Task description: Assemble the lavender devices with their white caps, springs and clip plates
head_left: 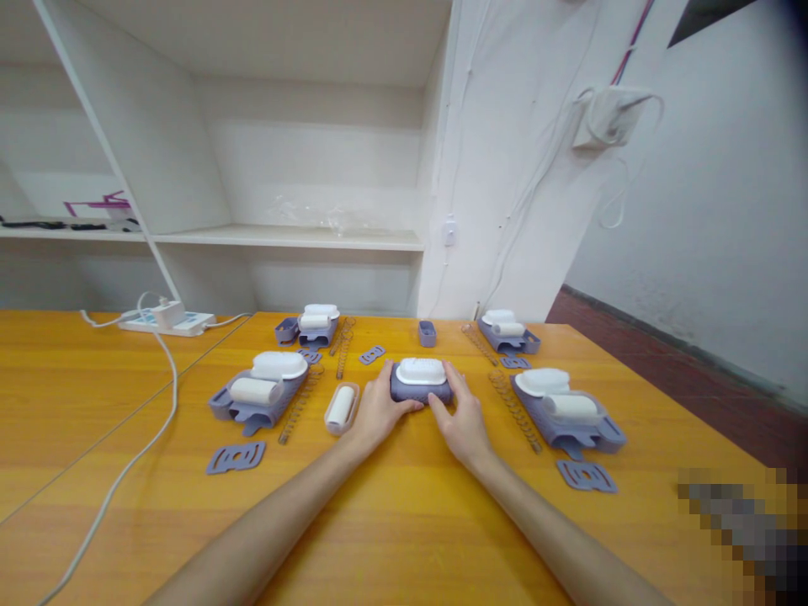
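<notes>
Left hand [380, 407] and right hand [463, 421], fingers clasping a purple oblong plastic case [417, 393] left and right, should balance pressure evenly.

This is looking like a small assembly workshop: matching purple cases [291, 394] and loose springs [515, 412] are sitting in repeated sets across the wooden table [410, 505], a power strip [194, 322] is lying to the left, plain white shelves [284, 239] are standing behind, and cables [528, 195] are running openly up the wall [486, 151]!
</notes>
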Demonstrator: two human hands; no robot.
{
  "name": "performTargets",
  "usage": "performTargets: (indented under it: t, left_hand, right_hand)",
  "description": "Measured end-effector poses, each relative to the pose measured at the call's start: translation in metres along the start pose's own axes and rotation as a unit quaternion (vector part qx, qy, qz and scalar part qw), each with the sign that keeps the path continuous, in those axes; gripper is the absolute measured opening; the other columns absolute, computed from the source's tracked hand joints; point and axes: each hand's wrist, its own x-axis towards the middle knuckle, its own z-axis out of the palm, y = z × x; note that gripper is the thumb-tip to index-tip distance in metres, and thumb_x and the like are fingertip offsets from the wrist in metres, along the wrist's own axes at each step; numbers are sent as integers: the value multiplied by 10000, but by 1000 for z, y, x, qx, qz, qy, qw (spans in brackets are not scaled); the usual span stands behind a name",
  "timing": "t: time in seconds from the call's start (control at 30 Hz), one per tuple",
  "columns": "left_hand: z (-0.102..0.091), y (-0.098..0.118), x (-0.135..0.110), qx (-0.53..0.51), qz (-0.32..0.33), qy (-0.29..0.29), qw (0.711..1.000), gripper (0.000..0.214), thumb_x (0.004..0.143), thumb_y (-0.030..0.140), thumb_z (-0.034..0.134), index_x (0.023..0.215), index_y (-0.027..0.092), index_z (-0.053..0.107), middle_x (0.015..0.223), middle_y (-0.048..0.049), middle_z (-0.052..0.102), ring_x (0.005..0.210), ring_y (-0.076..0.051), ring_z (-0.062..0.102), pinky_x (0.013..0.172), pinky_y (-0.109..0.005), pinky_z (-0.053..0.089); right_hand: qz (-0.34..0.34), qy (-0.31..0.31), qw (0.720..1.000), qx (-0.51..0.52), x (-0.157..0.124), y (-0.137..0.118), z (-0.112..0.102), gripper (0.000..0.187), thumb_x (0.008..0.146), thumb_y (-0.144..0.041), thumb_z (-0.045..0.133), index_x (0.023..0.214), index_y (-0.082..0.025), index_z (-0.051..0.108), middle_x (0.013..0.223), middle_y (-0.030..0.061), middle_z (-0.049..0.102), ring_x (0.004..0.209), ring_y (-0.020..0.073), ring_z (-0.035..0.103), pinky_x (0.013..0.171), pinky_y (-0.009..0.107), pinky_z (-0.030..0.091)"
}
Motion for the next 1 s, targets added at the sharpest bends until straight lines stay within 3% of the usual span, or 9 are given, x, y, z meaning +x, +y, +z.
performTargets:
  t: [0.17, 0.33, 0.47, 0.6, 0.67, 0.77, 0.83, 0.9, 1.0]
  left_hand:
    - [6, 0, -8, 66, 78, 22, 994, 721, 716, 360, 645, 1327, 188, 302, 1317, -124, 425, 1225, -264, 386, 986, -388, 322]
    - [-18, 22, -19, 240, 126, 41, 962, 509, 796, 366, 530, 1258, 193, 404, 1259, -142, 421, 1150, -307, 395, 947, -451, 308]
    - [-47, 26, -29, 358, 83, 55, 928, 311, 816, 334, 475, 1074, 168, 533, 1106, -165, 487, 1082, -328, 408, 906, -482, 305]
    - [-67, 9, -33, 399, -14, 1, 917, 254, 821, 311, 444, 991, 153, 546, 961, -142, 542, 912, -276, 523, 776, -403, 394]
    - [-73, 5, -30, 324, -47, -23, 945, 267, 822, 340, 440, 1009, 179, 542, 930, -109, 566, 809, -230, 568, 702, -340, 421]
    - [-76, 11, -25, 38, -128, -96, 986, 389, 798, 477, 454, 1055, 196, 532, 834, -71, 603, 646, -181, 583, 550, -262, 423]
    - [-71, 21, -27, -213, -198, -167, 942, 486, 789, 549, 428, 1097, 184, 520, 846, -74, 617, 592, -159, 577, 459, -227, 399]
    - [-59, 31, -35, -399, -235, -213, 861, 507, 795, 560, 403, 1099, 176, 533, 894, -78, 622, 610, -140, 581, 451, -208, 404]
    - [-35, 37, -48, -460, -269, -233, 813, 488, 783, 560, 423, 1008, 157, 581, 723, -41, 606, 589, -132, 567, 457, -198, 407]
  right_hand:
    - [-1, -1, 1000, -21, -1, 3, 3, 590, 786, -252, 490, 1349, -154, 343, 1371, 119, 391, 1287, 250, 315, 1058, 455, 274]
    - [-8, -14, 997, -81, -4, 5, 5, 614, 779, -215, 481, 1367, -183, 308, 1375, 107, 383, 1304, 270, 273, 1061, 540, 202]
    - [-38, -40, 996, -77, -5, 4, 4, 687, 770, -220, 501, 1399, -171, 230, 1422, 111, 307, 1331, 257, 210, 1071, 503, 223]
    - [-74, -74, 993, -58, -6, -5, -1, 710, 781, -231, 501, 1413, -178, 181, 1449, 95, 250, 1343, 235, 176, 1076, 459, 248]
    - [-95, -55, 992, -69, -7, -15, -6, 679, 800, -274, 500, 1406, -189, 206, 1445, 94, 255, 1337, 244, 190, 1073, 467, 240]
    - [-172, -47, 980, -87, -13, -32, -14, 720, 779, -392, 549, 1397, -196, 238, 1444, 106, 248, 1319, 285, 221, 1064, 492, 218]
    - [-231, -61, 967, -83, -19, -42, -16, 817, 726, -478, 593, 1399, -189, 231, 1442, 124, 236, 1307, 316, 231, 1052, 511, 215]
    - [-263, -73, 959, -72, -24, -50, -15, 902, 664, -547, 624, 1397, -188, 240, 1440, 141, 215, 1290, 342, 248, 1031, 521, 236]
    - [-264, -86, 958, -66, -30, -56, -11, 827, 650, -499, 645, 1360, -217, 329, 1400, 141, 271, 1241, 344, 314, 987, 515, 295]
